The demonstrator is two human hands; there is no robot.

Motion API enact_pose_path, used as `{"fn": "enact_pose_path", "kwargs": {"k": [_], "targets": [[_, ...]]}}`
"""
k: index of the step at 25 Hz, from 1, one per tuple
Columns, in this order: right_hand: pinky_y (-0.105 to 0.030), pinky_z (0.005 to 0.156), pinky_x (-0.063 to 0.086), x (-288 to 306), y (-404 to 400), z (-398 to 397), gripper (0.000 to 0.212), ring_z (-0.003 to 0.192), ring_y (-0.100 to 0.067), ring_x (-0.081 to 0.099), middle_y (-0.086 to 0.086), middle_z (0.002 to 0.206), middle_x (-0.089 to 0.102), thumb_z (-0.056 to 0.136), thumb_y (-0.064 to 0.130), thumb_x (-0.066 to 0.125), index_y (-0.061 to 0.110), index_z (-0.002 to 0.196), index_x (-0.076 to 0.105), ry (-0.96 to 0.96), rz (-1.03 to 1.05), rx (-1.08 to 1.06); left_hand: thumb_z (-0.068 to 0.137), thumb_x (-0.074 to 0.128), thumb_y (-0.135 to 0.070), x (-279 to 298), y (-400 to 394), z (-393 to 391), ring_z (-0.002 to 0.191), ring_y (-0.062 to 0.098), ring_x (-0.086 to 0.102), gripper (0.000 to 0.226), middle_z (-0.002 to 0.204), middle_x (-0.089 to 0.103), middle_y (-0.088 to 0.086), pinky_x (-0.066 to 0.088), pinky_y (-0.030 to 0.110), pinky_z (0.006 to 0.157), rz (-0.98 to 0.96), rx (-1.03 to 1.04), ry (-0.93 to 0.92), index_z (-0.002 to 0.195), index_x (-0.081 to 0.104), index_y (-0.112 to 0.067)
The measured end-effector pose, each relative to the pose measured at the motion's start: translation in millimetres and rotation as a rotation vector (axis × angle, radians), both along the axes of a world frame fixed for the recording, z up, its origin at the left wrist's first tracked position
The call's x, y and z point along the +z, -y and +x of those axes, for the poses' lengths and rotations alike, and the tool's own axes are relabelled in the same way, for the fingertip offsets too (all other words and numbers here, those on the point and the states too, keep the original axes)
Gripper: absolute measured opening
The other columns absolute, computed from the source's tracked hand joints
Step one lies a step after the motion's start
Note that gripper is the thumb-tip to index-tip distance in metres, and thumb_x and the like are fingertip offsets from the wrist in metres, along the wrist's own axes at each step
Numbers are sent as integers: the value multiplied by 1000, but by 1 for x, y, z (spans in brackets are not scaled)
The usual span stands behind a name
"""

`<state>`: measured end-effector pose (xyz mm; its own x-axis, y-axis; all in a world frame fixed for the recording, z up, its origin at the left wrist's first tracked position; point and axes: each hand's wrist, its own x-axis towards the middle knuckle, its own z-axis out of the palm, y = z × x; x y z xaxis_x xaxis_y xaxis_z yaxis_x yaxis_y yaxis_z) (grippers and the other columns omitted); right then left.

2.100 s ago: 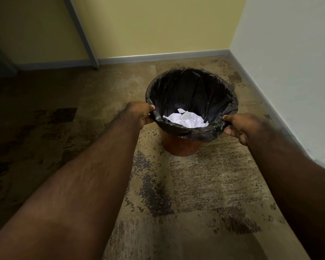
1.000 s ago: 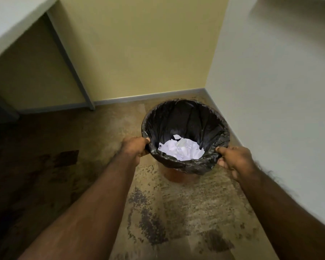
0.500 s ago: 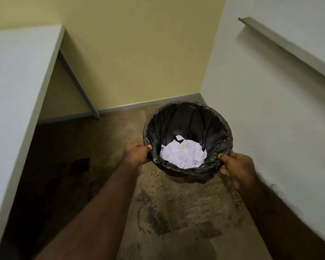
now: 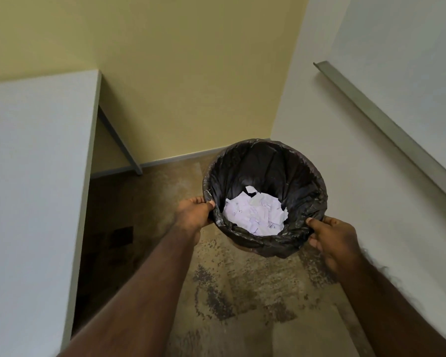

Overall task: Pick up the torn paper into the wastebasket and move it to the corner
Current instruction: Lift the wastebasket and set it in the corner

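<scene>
Wastebasket with the torn paper inside was off the floor near the corner, left hand and right hand each pinching the rim, so keeping it level and lowering gently seemed smart.

Wastebasket gripped at rim: left hand at 9 o'clock, right hand at 4; torn paper inside.

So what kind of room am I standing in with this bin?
Probably an office or study room, at a corner. A white desk stands against the yellow wall, patterned carpet covers the floor, and both hands hold a lined wastebasket of torn paper.
</scene>
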<state>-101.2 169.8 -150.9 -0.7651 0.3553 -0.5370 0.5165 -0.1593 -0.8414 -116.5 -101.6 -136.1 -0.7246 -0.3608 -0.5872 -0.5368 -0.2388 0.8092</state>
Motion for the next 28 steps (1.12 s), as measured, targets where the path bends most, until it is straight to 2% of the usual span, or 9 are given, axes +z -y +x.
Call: {"fn": "enact_pose_path", "kwargs": {"k": [4, 7, 10, 12, 14, 18, 24, 26, 28], "targets": [[-22, 56, 62, 23, -5, -12, 25, 71, -20, 68, -11, 91, 72, 94, 0, 65, -6, 119, 66, -25, -20, -3, 90, 61, 2, 19, -5, -16, 81, 26, 64, 16, 97, 68, 20, 59, 32, 66, -18, -8, -10, 104, 63, 9], [-25, 59, 63, 23, -17, -33, 25, 72, -20, 70, -9, 90, 74, 93, 4, 68, -3, 117, 67, -41, 15, -8, 89, 62, 3, 24, -11, -35, 78, 25, 67, 6, 93, 70, 19, 61, 34, 68, -10, -6, -8, 92, 66, 3], [-41, 78, 64, 14, -27, -65, 20, 77, -24, 71, -8, 88, 73, 91, 9, 72, 3, 110, 70, -20, 32, 2, 88, 63, 2, 20, -18, -67, 82, 28, 70, 7, 98, 73, 20, 60, 34, 65, -37, -10, -7, 93, 68, 2], [-43, 86, 60, 8, -31, -85, 16, 75, -23, 69, -7, 85, 72, 91, 9, 72, 4, 105, 71, -1, 49, -19, 89, 63, 0, 15, -25, -89, 81, 26, 71, 10, 99, 74, 19, 59, 30, 60, -69, -25, 18, 97, 69, 1], [-40, 84, 59, 8, -36, -105, 12, 72, -20, 68, -5, 82, 72, 91, 7, 71, 4, 102, 71, -3, 34, -16, 90, 61, -1, 17, -35, -110, 79, 24, 70, 11, 95, 73, 16, 59, 27, 57, -70, -39, 28, 99, 67, 3], [-24, 63, 61, 14, -41, -147, 21, 68, -13, 65, 0, 81, 70, 93, 5, 69, 5, 113, 69, -36, 11, -24, 92, 58, 0, 18, -46, -147, 73, 20, 67, 10, 89, 71, 12, 58, 23, 51, -75, -25, 29, 96, 67, 1], [-30, 75, 54, 9, -30, -209, 29, 70, -12, 63, 0, 82, 67, 94, 4, 66, -1, 123, 66, -41, 22, -19, 93, 56, 0, 11, -35, -209, 71, 18, 65, 13, 81, 69, 8, 59, 22, 54, -64, -54, 14, 88, 67, -4], [-31, 81, 54, 4, -21, -232, 32, 71, -13, 64, 0, 82, 68, 94, 4, 67, -2, 125, 65, -33, 34, -31, 94, 55, 1, 5, -27, -236, 70, 18, 64, 12, 82, 69, 9, 59, 22, 55, -58, -71, 14, 94, 67, 0], [-30, 77, 55, -2, -11, -254, 31, 72, -16, 66, 0, 82, 68, 94, 5, 67, -2, 124, 65, -29, 49, -46, 94, 55, 0, -7, -14, -265, 75, 20, 64, 14, 90, 69, 15, 60, 29, 65, -54, -93, 28, 101, 65, 5]]}}
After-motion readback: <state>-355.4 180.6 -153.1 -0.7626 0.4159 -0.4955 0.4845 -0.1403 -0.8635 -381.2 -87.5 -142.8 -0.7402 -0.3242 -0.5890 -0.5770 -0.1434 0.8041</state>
